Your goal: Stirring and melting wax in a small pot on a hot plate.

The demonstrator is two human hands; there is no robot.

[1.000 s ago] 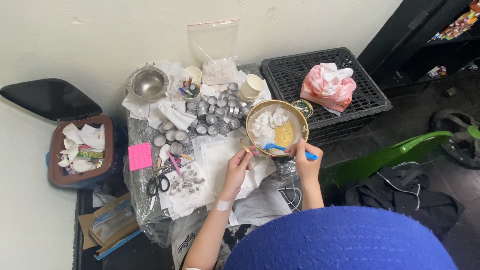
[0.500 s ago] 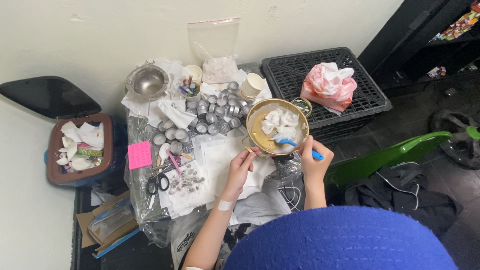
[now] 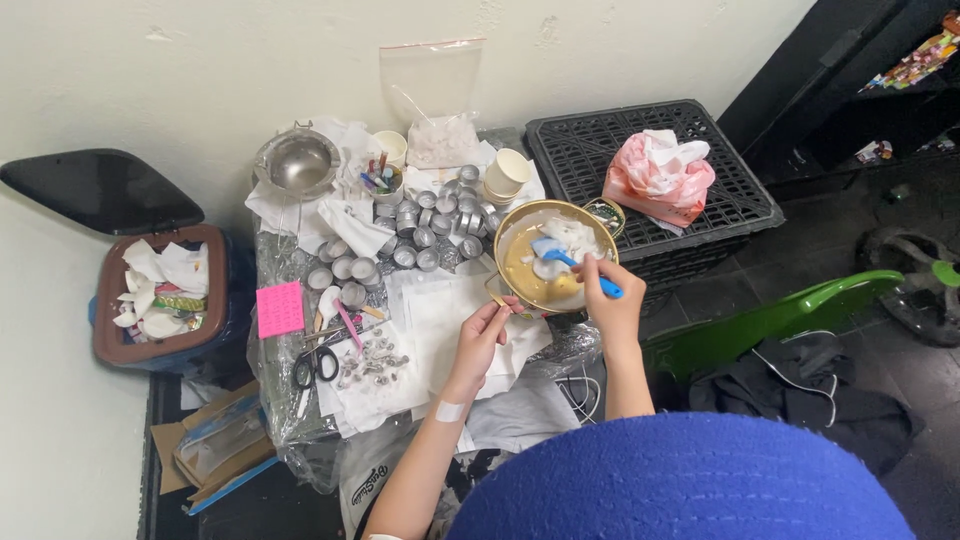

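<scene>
A: While the left hand point(image 3: 480, 335) is pinched shut on the pan's short handle point(image 3: 497, 293), where does the gold pan point(image 3: 520, 270) itself sit?

B: Just off the fingertips, toward one o'clock from that hand. It is a round, shallow metal pan with a shiny brass-coloured rim and wall, and it sits near the table's right edge.

A: And the right hand point(image 3: 612, 305)?

B: Its fingers are closed around the blue spatula point(image 3: 570, 262). The hand is at the pan's four o'clock, over the rim. The spatula's smooth plastic handle runs up toward ten o'clock, and its pale blue blade lies inside the pan.

A: What is in the pan?

B: Soft white lumps point(image 3: 565, 240), waxy-looking, heaped in the upper half, with a yellowish wet pool below them.

A: What's around it?

B: At nine to eleven o'clock from the pan stands a cluster of small round metal cups point(image 3: 415, 235), dull silver. At twelve o'clock are stacked paper cups point(image 3: 505, 172). Farther off at ten o'clock is a steel bowl point(image 3: 297, 165), polished and round. White paper sheets point(image 3: 435, 310) lie flat under the left hand. At eight o'clock are black-handled scissors point(image 3: 315, 367) and a pink sticky pad point(image 3: 279, 309).

A: And to the right?

B: A black plastic crate point(image 3: 720, 190) with a grid top at two o'clock, bearing a crumpled pink and white bag point(image 3: 660, 172).
</scene>
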